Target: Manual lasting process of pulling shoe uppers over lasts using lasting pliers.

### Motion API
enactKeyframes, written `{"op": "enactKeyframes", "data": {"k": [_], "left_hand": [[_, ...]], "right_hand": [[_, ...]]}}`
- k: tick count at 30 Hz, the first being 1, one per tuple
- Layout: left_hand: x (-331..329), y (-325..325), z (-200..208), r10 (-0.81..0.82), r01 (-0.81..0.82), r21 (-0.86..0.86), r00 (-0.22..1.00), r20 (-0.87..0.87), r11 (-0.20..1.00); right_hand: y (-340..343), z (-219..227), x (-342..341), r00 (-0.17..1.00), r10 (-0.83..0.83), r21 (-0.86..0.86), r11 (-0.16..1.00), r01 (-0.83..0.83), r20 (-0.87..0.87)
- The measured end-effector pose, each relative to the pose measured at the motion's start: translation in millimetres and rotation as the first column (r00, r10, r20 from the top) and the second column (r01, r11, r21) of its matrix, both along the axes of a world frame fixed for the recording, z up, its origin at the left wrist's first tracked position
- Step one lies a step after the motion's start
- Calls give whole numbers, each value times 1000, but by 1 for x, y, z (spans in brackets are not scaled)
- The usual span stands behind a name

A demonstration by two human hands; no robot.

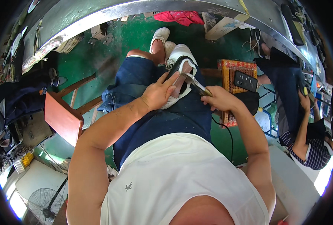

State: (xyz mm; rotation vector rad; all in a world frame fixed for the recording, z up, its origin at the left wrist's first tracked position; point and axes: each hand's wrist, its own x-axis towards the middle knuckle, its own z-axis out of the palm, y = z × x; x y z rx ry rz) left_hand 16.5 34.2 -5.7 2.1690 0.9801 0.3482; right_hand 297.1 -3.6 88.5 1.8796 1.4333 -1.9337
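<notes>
A black-and-white shoe upper [177, 93] rests across my lap, its underside turned up and a brownish insole showing inside the white edging. My left hand [159, 92] grips its near left side, fingers curled over the edge and thumb pressing on top. In my right hand [219, 98] is a pincers-like metal tool [192, 79] with a curved, shiny head. That head touches or nearly touches the white edging on the shoe's right side; its tip is too small to make out. Both forearms reach over my blue apron [166, 122].
A beaded seat [230, 89] with a dark phone [245, 81] on it stands at my right, a black cable hanging nearby. At my left is a reddish wooden stool [63, 116]. A metal workbench edge [125, 12] curves ahead. Another person [305, 146] works at far right; a fan [46, 204] stands lower left.
</notes>
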Motion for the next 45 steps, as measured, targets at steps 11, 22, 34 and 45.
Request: {"op": "enactKeyframes", "data": {"k": [11, 22, 34, 45], "left_hand": [[-4, -12, 13, -34, 15, -147, 992, -125, 989], [-16, -24, 9, 277, -202, -576, 960, 44, 792], [-27, 17, 104, 121, -137, -214, 989, -85, 967], [40, 85, 47, 557, -275, -716, 809, 187, 641]], "right_hand": [[-2, -45, -22, 976, 27, 613, 774, -157, 216], [-25, -7, -49, 973, 185, 503, 833, -230, 139], [-67, -52, -16, 878, -338, 405, 790, 460, -339], [-63, -31, -4, 896, -302, 340, 847, 409, -325]]}}
